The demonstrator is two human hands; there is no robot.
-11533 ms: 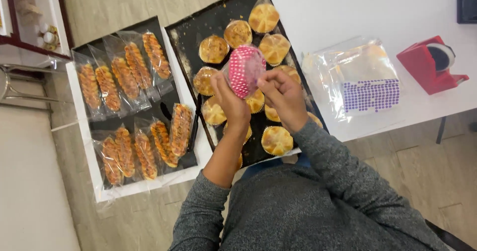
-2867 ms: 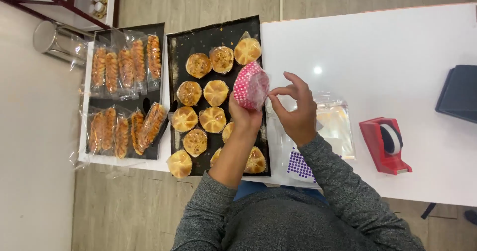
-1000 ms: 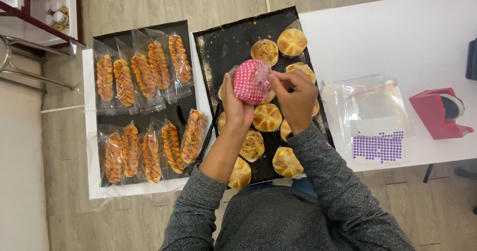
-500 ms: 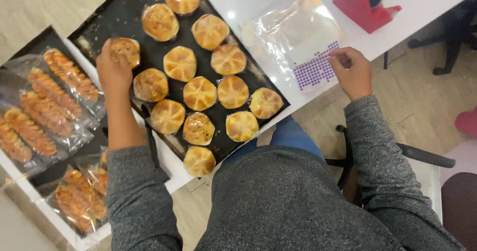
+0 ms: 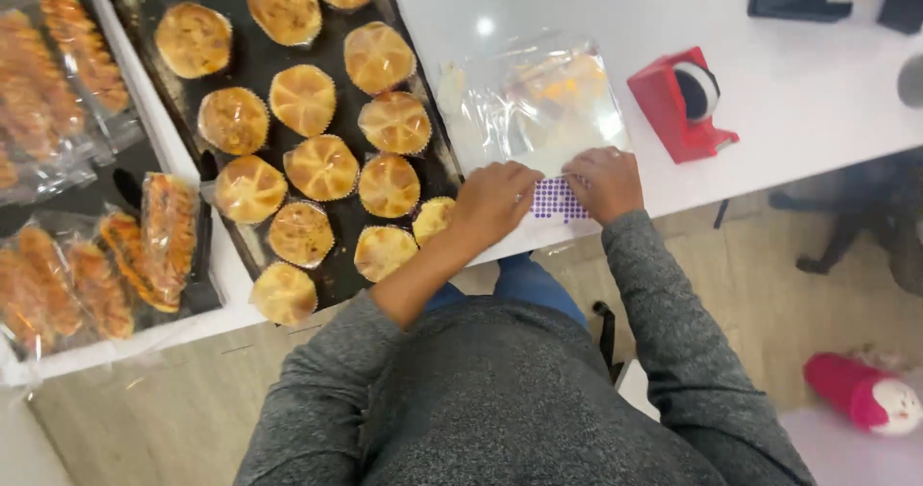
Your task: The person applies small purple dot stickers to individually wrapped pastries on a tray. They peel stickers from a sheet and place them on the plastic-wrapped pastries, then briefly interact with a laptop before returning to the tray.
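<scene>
White table [image 5: 788, 92] bears clear, glossy bags [image 5: 534, 106] with purple-checked bottoms.

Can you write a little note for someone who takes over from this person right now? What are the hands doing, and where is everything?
Left hand: resting flat on the near edge of the stack of clear plastic bags, holding nothing else.
Right hand: fingers on the bags' purple dotted strip, beside the left hand.
Black baking tray: on the left, full of round golden buns; one at the top looks already wrapped in clear plastic.
Red tape dispenser: on the white table, right of the bags.
Bagged long pastries: far left.
Done: one bun seemingly bagged on the tray.
Left: most buns lie unbagged.
</scene>
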